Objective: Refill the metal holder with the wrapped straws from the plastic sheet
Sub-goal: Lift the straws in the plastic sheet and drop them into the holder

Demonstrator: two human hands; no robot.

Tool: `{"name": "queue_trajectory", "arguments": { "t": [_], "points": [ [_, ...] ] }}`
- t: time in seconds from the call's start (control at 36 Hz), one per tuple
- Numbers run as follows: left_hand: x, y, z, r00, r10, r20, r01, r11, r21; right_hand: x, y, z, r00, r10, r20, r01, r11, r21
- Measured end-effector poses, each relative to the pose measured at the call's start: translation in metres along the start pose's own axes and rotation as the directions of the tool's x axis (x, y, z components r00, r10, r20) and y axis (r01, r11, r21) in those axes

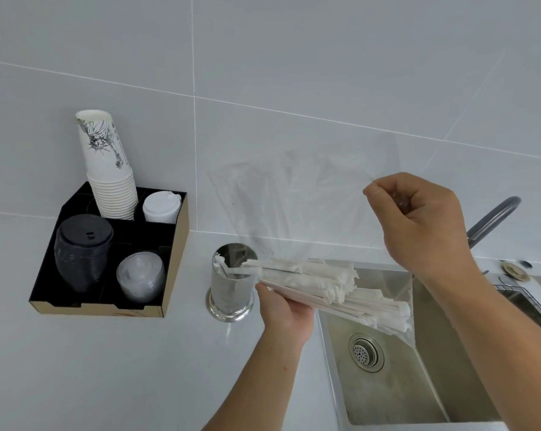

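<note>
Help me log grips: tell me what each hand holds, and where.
Left hand holds the wrapped straws from beneath, near their holder-side end. Right hand pinches the plastic sheet by its upper edge.

No text, label or number is legible on anything here.

Pale grey tiled wall (263, 57) above white countertop (107, 368); stainless sink (431, 353) with grey faucet (493, 217) at right

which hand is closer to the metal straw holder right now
Left. The left hand grips the wrapped straws right beside the metal holder, near its rim. The right hand is up and off to the right, pinching the plastic sheet.
</note>
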State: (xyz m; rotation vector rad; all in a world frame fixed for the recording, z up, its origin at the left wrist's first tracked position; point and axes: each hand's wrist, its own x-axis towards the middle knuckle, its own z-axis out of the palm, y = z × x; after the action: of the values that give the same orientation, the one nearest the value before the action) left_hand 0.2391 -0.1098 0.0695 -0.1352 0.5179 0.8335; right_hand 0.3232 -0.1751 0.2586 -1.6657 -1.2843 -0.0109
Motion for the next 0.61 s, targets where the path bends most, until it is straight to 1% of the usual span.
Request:
{"name": "queue_trajectory", "arguments": {
  "t": [0.17,0.36,0.5,0.61],
  "points": [
    [-0.001,0.002,0.001,1.0,-0.023,-0.007,0.023,0.999,-0.046,0.01,-0.006,0.004,0.999,-0.031,0.024,0.031,0.999,-0.029],
    [-0.005,0.009,0.008,0.999,-0.017,-0.048,0.012,0.995,-0.099,0.031,-0.014,0.013,0.995,-0.077,0.062,0.083,0.992,-0.099],
    [-0.006,0.014,0.009,1.0,-0.012,-0.023,0.009,0.989,-0.145,0.049,-0.017,0.02,0.988,-0.11,0.111,0.125,0.982,-0.144],
    [-0.007,0.019,0.009,1.0,-0.016,-0.003,0.016,0.991,-0.131,0.064,-0.02,0.027,0.979,-0.129,0.157,0.158,0.969,-0.191]
  ]
}}
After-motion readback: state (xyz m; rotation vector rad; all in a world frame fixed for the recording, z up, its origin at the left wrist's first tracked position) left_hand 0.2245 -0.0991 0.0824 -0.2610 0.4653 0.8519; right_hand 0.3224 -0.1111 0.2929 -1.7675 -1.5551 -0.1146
